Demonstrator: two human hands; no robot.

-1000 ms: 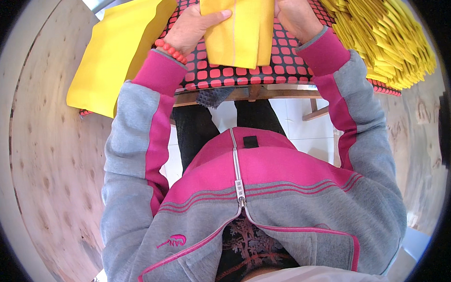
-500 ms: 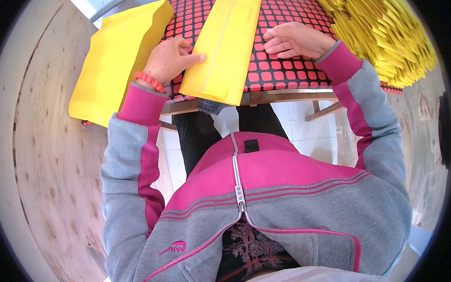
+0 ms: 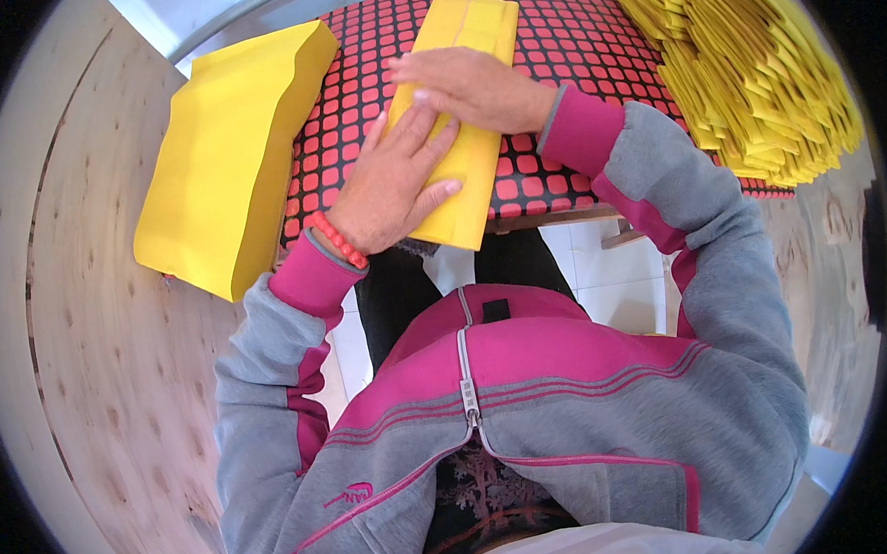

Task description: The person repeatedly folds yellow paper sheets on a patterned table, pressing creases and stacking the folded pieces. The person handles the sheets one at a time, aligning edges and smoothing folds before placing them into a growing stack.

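Note:
A long yellow paper envelope (image 3: pixel 469 27) lies flat on the red-and-black checked tabletop (image 3: pixel 572 28), its near end overhanging the table's front edge. My left hand (image 3: pixel 391 186), with a red bead bracelet at the wrist, presses flat on the envelope's near half. My right hand (image 3: pixel 471 86) lies palm down across its middle, fingers pointing left. Neither hand grips anything; both rest on the paper.
A thick stack of flat yellow envelopes (image 3: pixel 234 157) sits at the table's left edge. A large heap of folded yellow envelopes (image 3: pixel 749 71) fills the right side. Plywood panels (image 3: pixel 85 368) stand left and right; white floor tiles (image 3: pixel 630 290) show below the table.
The envelope, held up a second ago, now lies flat on the table. My right hand slid from the tabletop onto its middle, and my left hand moved onto its near half.

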